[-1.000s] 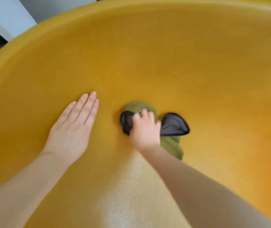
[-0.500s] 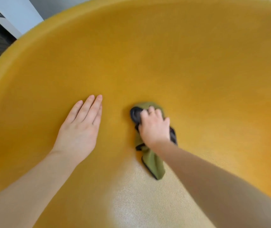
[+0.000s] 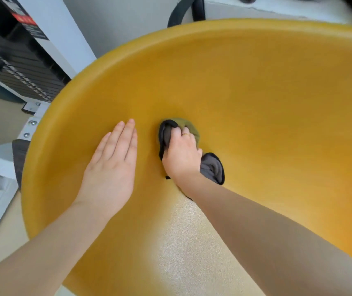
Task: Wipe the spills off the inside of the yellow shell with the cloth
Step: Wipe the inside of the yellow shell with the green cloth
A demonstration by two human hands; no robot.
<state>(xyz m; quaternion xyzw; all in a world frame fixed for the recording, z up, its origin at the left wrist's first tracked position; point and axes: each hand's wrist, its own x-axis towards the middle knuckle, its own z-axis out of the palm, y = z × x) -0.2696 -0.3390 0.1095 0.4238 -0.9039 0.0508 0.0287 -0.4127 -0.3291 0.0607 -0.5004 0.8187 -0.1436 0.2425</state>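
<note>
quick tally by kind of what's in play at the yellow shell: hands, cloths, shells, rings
Hands: 2, the flat left hand resting on the shell and the right hand gripping the cloth
Cloths: 1, the bunched olive-green and dark grey cloth
Shells: 1, the large yellow moulded shell
Rings: 1, the thin gold ring
Total: 5

Yellow shell, green-and-grey cloth

The shell (image 3: pixel 256 86) is deep amber yellow with a fine speckled grain, paling to a cream, glossy patch between the forearms, below the hands. The cloth (image 3: pixel 212 167) under the right hand (image 3: pixel 181 154) is olive green past the fingertips and dark grey with black edging at the thumb side and beside the wrist. A thin gold ring (image 3: pixel 185 134) bands one right finger. Left of the left hand (image 3: pixel 111 165), beyond the rim, a black panel (image 3: pixel 10 60) carries a small red label.
</note>
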